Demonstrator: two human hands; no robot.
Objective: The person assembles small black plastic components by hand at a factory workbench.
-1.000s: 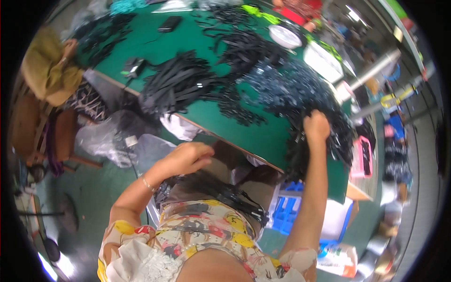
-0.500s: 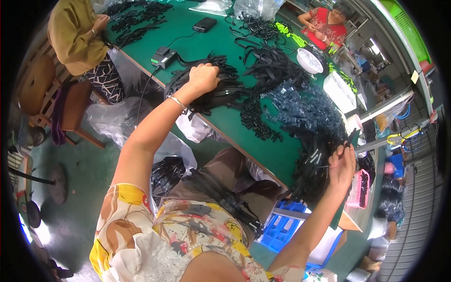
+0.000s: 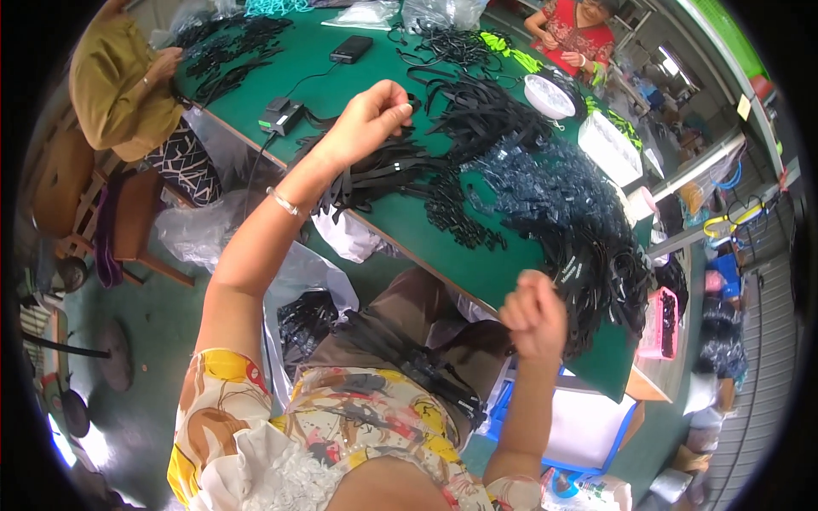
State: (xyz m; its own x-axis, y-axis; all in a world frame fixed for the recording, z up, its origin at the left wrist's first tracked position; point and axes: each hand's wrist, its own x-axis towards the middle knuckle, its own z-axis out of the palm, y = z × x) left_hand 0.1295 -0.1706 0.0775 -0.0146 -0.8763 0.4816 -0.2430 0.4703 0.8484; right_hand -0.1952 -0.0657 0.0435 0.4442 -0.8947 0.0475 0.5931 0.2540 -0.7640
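Flat black straps [image 3: 383, 175] heap on smooth green table [image 3: 417, 230]. Left hand [image 3: 372, 119], pinched, now lifted above it; right hand [image 3: 535, 317], curled, withdrawn to its near edge; both grasps unclear.

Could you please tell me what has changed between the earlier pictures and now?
The left hand has moved forward from above the lap to above the left strap pile; whether it grips a strap is unclear. The right hand has drawn back from the right strap pile toward the body; blur hides anything it holds. The white bowl and black box stayed put.
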